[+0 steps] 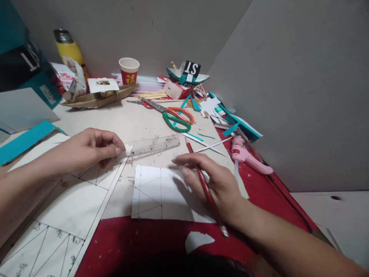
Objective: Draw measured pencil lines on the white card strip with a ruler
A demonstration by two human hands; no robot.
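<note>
My left hand (99, 148) pinches a small white paper scrap (127, 151) over the left end of a clear ruler (155, 147). Under that hand lies a large white sheet (72, 204) drawn with pencil lines and handwritten marks. A red pencil (206, 188) rests in my right hand (204, 177), its point up and away from me, thumb and index finger apart at the tips. Below my right hand is a smaller white card (150, 192) with ruled vertical and slanted lines; the hand and its shadow cover the card's right part.
Scissors (177, 118) with orange and green handles lie behind the ruler. A pink glue gun (249, 156) is at right. Along the wall stand a paper cup (129, 72), a cardboard boat shape (100, 98), a yellow bottle (69, 50) and paper scraps. A teal box (25, 57) stands left.
</note>
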